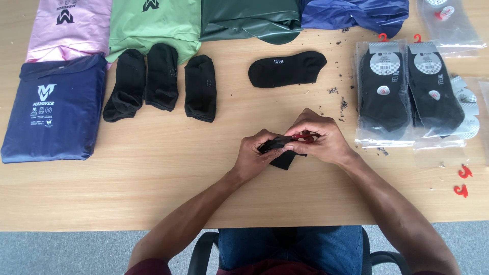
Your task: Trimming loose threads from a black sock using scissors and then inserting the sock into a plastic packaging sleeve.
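Your left hand [254,155] and right hand [318,137] meet over the middle of the light wooden table [153,173], fingers pinched together on a small black fabric sock [282,153]. The sock is bunched between both hands, its lower end hanging just below your thumbs. At your right fingertips a small red plastic hook [305,136] sits on the sock's upper edge; whether it is fastened there or loose, you cannot tell.

Just beyond your hands a single flat black ankle sock [287,69] lies on its side. To its left, three folded black socks [160,81] sit in a row. On your right, clear plastic packets of black socks [407,91] lie side by side, with dark crumbs [338,97] scattered between them and the flat sock. Two loose red hooks [462,181] rest near the table's right edge.

Along the far edge lie folded plastic garment bags: pink [69,25], light green [155,25], dark green [249,20] and blue [356,12], with a navy one [53,109] at far left.
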